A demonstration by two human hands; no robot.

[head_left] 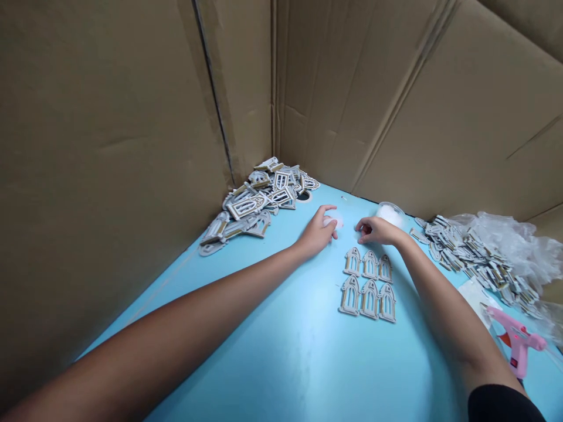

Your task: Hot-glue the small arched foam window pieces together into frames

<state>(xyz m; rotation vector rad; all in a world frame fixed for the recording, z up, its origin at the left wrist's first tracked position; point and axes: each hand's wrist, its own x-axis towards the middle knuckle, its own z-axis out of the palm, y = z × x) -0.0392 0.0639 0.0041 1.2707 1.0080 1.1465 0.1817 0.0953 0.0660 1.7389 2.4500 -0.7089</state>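
My left hand (320, 230) is closed around a soft-looking white tuft (329, 222), like cotton, which shows between thumb and fingers. Just to its right, my right hand (373, 230) has its fingers curled together in a pinch; whatever is between the fingertips is too small or hidden to make out. Behind the right hand stands a round clear tub (391, 213) with white fluffy material in it. Closer to me, several grey-white arched window-shaped pieces (369, 298) lie flat in two rows, below the right hand and apart from it.
A heap of larger arched pieces (259, 196) fills the far left corner beside a round hole (303, 196). On the right are a pile of smaller pieces (479, 258), a clear plastic bag (514, 240) and a pink glue gun (519, 340). Cardboard walls (316, 88) enclose the blue tabletop (272, 340).
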